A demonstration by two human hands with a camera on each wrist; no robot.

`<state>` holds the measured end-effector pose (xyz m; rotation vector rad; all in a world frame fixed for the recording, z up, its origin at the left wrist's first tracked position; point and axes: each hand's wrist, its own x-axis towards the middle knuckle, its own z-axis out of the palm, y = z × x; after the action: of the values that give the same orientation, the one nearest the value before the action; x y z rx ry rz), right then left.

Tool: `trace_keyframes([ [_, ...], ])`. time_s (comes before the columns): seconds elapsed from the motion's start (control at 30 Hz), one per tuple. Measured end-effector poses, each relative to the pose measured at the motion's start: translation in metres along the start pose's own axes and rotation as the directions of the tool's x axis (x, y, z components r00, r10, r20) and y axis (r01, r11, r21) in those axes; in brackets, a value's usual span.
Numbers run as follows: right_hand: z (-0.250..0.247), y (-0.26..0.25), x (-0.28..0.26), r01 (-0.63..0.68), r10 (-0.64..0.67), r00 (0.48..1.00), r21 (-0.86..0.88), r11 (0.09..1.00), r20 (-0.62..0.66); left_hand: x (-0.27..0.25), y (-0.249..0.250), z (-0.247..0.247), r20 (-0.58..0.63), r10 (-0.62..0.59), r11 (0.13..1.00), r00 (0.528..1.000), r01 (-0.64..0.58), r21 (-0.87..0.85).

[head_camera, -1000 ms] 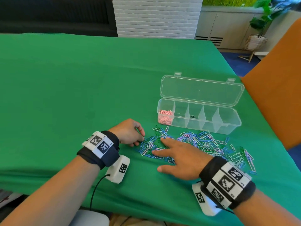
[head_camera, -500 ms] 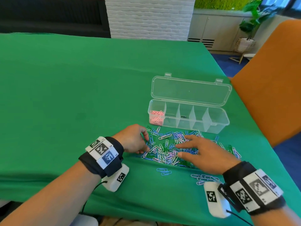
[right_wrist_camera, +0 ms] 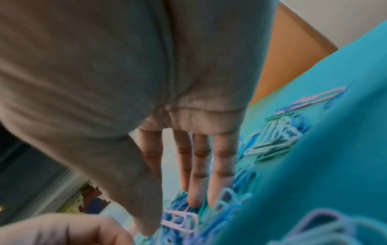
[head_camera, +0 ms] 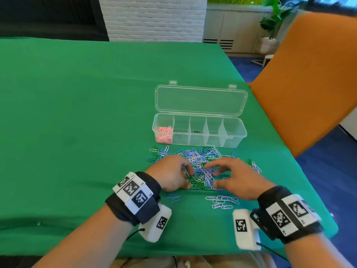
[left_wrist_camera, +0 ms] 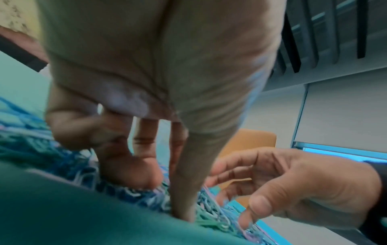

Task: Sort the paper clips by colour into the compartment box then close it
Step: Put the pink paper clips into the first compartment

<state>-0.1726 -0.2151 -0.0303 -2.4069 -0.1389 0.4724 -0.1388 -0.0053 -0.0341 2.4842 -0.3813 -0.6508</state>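
Paper clips point(head_camera: 201, 165), mixed blue, green, white, lilac: since a second ago raked from a wide scatter into one heap at lower centre, in front of the open box point(head_camera: 199, 132). Left hand point(head_camera: 170, 176) and right hand point(head_camera: 237, 178) are set either side of the heap, fingers loosely curved, nothing seen gripped. Only pink clips point(head_camera: 164, 134) are filed, in the leftmost compartment; sorting is judged barely begun.

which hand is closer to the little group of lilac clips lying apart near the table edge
Right. The right hand sits just above the lilac clips, almost over them; the left hand is farther off, up and to their left, at the main pile.
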Motion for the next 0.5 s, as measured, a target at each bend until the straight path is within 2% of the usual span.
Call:
trace_keyframes([
  [0.07,-0.003,-0.002,0.003,0.036,-0.034,0.998,0.039,0.999,-0.060,0.000,-0.006,-0.002,-0.055,-0.038,0.999,0.998,0.039,0.017],
  [0.13,-0.005,-0.001,0.006,0.036,-0.034,0.991,0.008,0.999,-0.128,0.001,-0.010,-0.004,-0.088,-0.062,0.998,0.994,0.061,-0.013],
  [0.33,0.011,0.004,0.010,-0.044,0.033,0.994,-0.112,0.993,-0.103,0.001,-0.008,-0.002,-0.148,-0.032,0.999,0.989,0.030,-0.016],
  [0.5,0.009,-0.009,0.010,-0.058,-0.001,0.971,-0.237,0.970,-0.240,-0.001,-0.006,-0.003,-0.145,-0.006,1.000,0.989,0.006,-0.006],
])
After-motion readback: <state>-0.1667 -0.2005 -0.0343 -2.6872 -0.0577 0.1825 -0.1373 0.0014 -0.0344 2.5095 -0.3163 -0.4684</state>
